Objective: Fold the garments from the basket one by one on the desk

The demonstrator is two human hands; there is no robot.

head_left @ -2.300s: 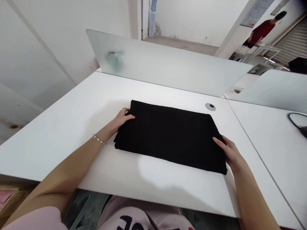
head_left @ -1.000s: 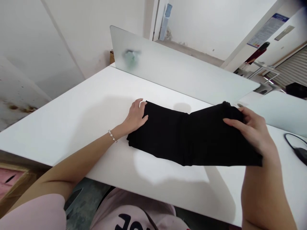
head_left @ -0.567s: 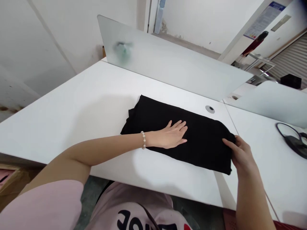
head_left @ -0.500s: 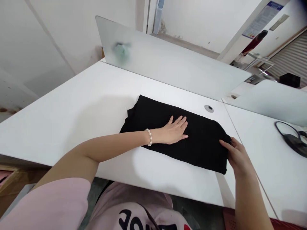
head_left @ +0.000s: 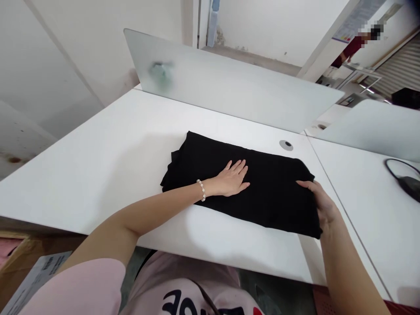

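A folded black cloth (head_left: 275, 192) lies lengthwise across the white desk, its layers showing as uneven edges at the left end. Flat on top of it, near the middle, rests my left hand (head_left: 231, 178) with fingers spread; a beaded bracelet (head_left: 202, 190) circles that wrist. At the cloth's right end my right hand (head_left: 320, 199) grips the edge, thumb on top and the other fingers tucked underneath, mostly hidden.
A frosted divider (head_left: 229, 92) runs along the back of the desk (head_left: 98, 144). A grey cable grommet (head_left: 286, 145) sits behind the cloth. On the adjoining desk at right is a dark, round-framed object (head_left: 408, 183). A cardboard box (head_left: 36, 258) stands low at left. Beyond, a person in red (head_left: 352, 49) is partly visible.
The cloth's right end has shifted slightly right with my right hand and looks squarer. My left hand has slid a little left, still flat. The person in the background has moved.
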